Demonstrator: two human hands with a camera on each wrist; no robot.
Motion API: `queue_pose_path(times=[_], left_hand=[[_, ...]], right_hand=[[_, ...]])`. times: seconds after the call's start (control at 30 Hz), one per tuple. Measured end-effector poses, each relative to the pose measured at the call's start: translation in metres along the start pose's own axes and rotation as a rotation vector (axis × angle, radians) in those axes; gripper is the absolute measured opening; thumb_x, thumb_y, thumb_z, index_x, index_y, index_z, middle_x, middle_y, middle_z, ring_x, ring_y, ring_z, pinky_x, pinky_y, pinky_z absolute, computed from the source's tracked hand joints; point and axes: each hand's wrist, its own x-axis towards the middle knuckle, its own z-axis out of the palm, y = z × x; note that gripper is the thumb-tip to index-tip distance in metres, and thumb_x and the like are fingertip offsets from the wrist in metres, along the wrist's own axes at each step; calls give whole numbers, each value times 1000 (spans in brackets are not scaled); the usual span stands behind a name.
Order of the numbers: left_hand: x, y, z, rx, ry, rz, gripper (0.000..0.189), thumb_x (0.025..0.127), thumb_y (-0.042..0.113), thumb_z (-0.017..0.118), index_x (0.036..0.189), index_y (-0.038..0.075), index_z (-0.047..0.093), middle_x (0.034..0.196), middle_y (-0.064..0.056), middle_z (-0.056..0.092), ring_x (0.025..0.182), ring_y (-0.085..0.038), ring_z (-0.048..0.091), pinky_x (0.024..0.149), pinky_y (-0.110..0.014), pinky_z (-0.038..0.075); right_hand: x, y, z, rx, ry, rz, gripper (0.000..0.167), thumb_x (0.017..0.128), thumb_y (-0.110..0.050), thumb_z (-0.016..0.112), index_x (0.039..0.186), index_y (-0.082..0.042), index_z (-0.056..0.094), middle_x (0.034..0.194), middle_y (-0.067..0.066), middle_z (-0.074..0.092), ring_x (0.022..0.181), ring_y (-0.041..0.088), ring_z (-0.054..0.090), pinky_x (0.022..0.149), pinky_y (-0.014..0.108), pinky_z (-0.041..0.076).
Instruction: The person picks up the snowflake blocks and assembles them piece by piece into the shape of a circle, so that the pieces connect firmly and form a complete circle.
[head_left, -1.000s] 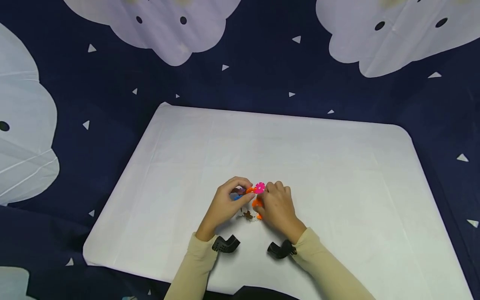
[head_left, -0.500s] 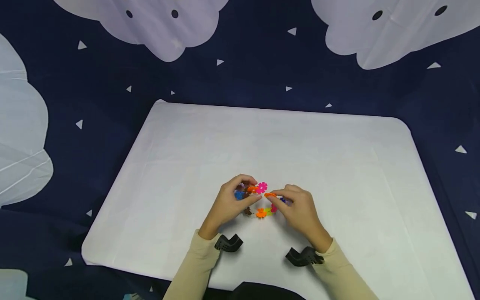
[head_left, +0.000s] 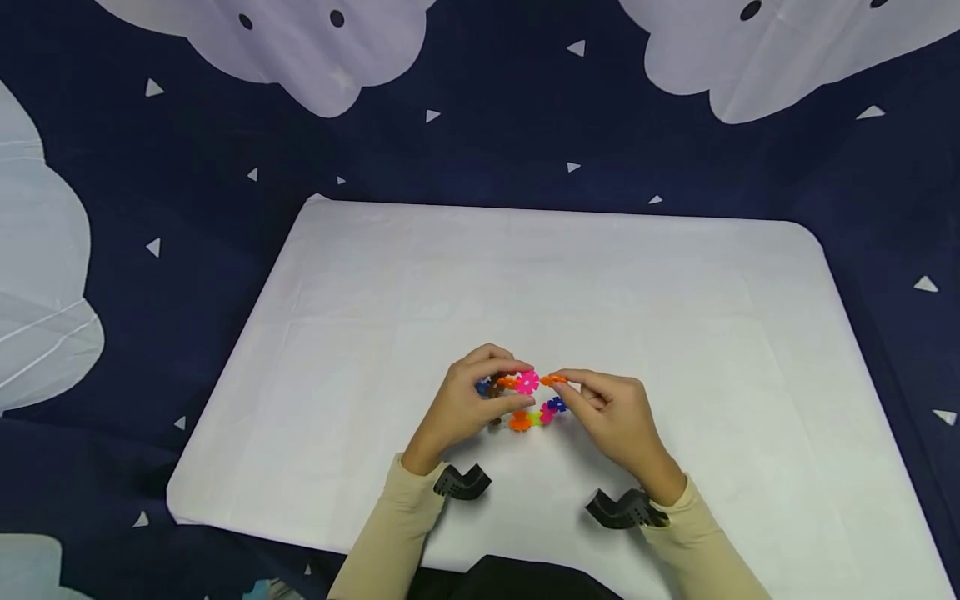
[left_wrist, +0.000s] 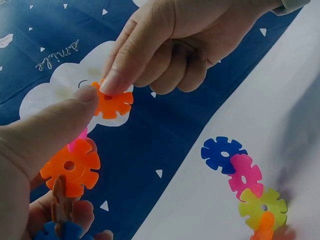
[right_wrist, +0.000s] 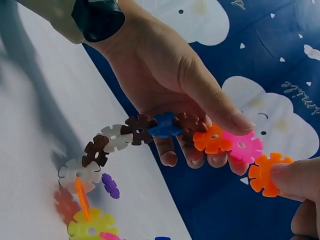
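Observation:
My left hand (head_left: 480, 396) grips the upper end of a chain of notched, flower-shaped interlocking discs, its thumb over the pink disc (right_wrist: 242, 145). An orange disc (right_wrist: 213, 138) comes before it, followed by brown, blue, brown and white ones curving down to the table. Between thumb and forefinger, my right hand (head_left: 618, 417) pinches a separate-looking orange disc (left_wrist: 115, 103) beside the pink one. Whether these two are joined, I cannot tell. Lower in the chain, a yellow-green disc (left_wrist: 263, 207), a pink disc (left_wrist: 245, 176) and a dark blue disc (left_wrist: 223, 154) follow one another.
Under the chain is a white-covered table (head_left: 675, 317) with rounded corners. A small purple disc (right_wrist: 110, 186) shows beside the chain. Dark blue cloth (head_left: 480, 158) with cloud shapes surrounds the table. Black wrist-worn camera mounts (head_left: 462, 482) jut inward from both sleeves.
My right hand has drawn to the right, out from over the chain, and holds the orange disc up beside the pink one. My left hand has shifted slightly right with the chain.

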Motion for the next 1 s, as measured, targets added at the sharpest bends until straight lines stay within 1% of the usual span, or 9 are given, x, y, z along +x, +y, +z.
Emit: queue_pose_path(times=[0.07, 0.13, 0.27, 0.33, 0.47, 0.6, 0.77, 0.9, 1.0], left_hand=[[0, 0, 1, 3, 1, 10, 34, 86, 25, 86, 117, 15, 77, 110, 1, 63, 93, -14, 59, 81, -30, 54], [1, 1, 1, 17, 0, 15, 34, 85, 25, 87, 116, 14, 77, 109, 1, 63, 91, -14, 59, 79, -29, 54], [3, 4, 1, 75, -4, 35, 35, 83, 24, 88, 115, 12, 78, 105, 3, 65, 86, -11, 58, 74, -26, 52], [4, 6, 2, 113, -3, 44, 35, 83, 24, 88, 114, 11, 78, 102, 6, 65, 83, -9, 56, 70, -25, 50], [6, 11, 5, 177, 6, 65, 36, 81, 24, 89, 112, 9, 79, 97, 8, 65, 78, -7, 53, 66, -22, 48], [7, 14, 8, 233, 7, 101, 37, 78, 22, 91, 109, 5, 80, 93, 5, 66, 78, -7, 53, 67, -20, 47], [7, 15, 10, 257, 3, 133, 37, 77, 20, 91, 107, 3, 80, 92, 2, 67, 79, -8, 54, 68, -18, 48], [6, 15, 8, 257, 21, 106, 37, 78, 21, 91, 108, 4, 80, 93, 3, 67, 77, -8, 53, 66, -19, 47], [3, 13, 7, 241, 24, 60, 37, 79, 24, 91, 110, 7, 79, 96, 5, 66, 78, -7, 53, 67, -21, 48]], right_hand=[[0, 0, 0, -9, -3, -25, 19, 86, -1, 80, 103, -11, 80, 56, -15, 34, 50, -3, 25, 44, 17, 23], [1, -2, -2, -33, -4, -64, 19, 86, -1, 80, 103, -10, 80, 57, -15, 45, 50, -4, 28, 44, 15, 26], [2, -5, -6, -141, -6, -173, 21, 84, -1, 82, 104, -6, 80, 78, -2, 73, 57, 1, 54, 51, 19, 45], [3, -7, -8, -216, -10, -226, 22, 83, -3, 82, 104, -5, 80, 89, 4, 77, 65, 8, 65, 55, 25, 52], [3, -9, -11, -312, -28, -285, 24, 79, -1, 84, 103, -4, 80, 83, 5, 76, 66, 15, 68, 55, 32, 55], [1, -6, -8, -309, -13, -282, 26, 75, 2, 85, 101, -2, 80, 78, 5, 74, 62, 14, 66, 53, 31, 54], [-5, 0, 0, -189, 26, -229, 23, 78, 4, 82, 101, 1, 80, 79, 6, 75, 63, 15, 67, 55, 31, 54], [-7, 5, 7, -164, 51, -215, 15, 89, -5, 78, 104, -1, 80, 80, 5, 76, 62, 15, 66, 55, 31, 54], [-6, 7, 8, -152, 42, -209, 21, 91, -12, 78, 110, -3, 80, 75, 2, 74, 58, 11, 61, 53, 28, 50]])
